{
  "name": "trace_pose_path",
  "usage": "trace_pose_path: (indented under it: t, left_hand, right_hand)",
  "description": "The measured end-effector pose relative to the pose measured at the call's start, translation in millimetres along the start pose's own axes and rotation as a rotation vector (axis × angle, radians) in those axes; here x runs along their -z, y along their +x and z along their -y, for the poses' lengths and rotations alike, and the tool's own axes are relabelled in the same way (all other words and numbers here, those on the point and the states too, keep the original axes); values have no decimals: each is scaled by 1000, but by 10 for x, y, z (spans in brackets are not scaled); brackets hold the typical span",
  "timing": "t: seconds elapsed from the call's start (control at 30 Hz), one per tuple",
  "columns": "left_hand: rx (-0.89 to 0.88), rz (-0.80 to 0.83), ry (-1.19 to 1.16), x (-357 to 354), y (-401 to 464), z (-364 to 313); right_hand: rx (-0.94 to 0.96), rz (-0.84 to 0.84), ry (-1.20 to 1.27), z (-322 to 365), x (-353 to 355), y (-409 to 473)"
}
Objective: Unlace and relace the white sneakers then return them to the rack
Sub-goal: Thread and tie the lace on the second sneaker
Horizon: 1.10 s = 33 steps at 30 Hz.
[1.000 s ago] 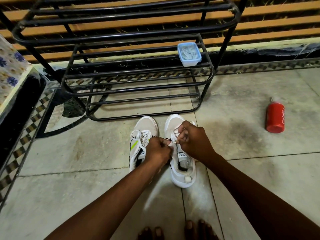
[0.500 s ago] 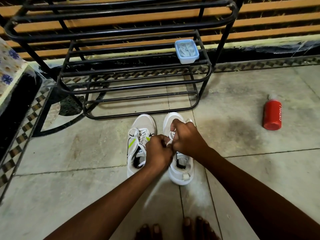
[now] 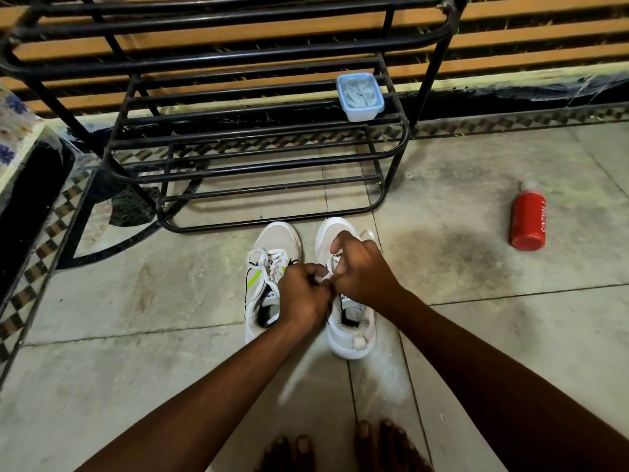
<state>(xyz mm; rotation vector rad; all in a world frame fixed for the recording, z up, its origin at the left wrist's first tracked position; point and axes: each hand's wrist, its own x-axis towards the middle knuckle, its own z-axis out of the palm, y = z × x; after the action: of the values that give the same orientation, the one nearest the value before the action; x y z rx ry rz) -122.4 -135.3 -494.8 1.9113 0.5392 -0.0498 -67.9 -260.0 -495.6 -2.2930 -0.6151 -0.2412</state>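
Two white sneakers stand side by side on the floor tiles, toes toward the black metal rack (image 3: 391, 165). The left sneaker (image 3: 269, 267) has a green stripe and its white laces are tied in a loose bow. The right sneaker (image 3: 350, 335) lies under both hands. My left hand (image 3: 303, 294) and my right hand (image 3: 360, 267) meet over its tongue, each pinching the white lace (image 3: 328, 275). Most of that lace is hidden by my fingers.
A small blue-rimmed plastic box (image 3: 360, 96) sits on the rack's middle shelf at the right. A red bottle (image 3: 527, 219) lies on the floor to the right. A dark low ledge (image 3: 30, 199) runs along the left. My bare toes (image 3: 340, 447) show at the bottom.
Both hands have stayed on the right sneaker's lace, my right hand shifting slightly toward the toe. The view has drifted down a little.
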Motion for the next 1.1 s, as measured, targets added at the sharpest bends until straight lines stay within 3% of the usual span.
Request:
trace_pose_path:
  t: [0.2,0.4,0.57,0.97,1.1]
  left_hand:
    - [-20,32,-59,-13,22,64]
    - [-79,86,-54,6,8,47]
    - [8,50,-48,-15,72,81]
    - [6,90,-72,-20,129,141]
    - [-42,117,-7,-22,91,41]
  right_hand:
    - [71,71,6,-31,144,50]
    - [24,99,4,-141,168,139]
    - [131,102,-37,-40,75,12]
    - [119,60,45,-43,155,-5]
    - [-17,31,118,-126,166,21]
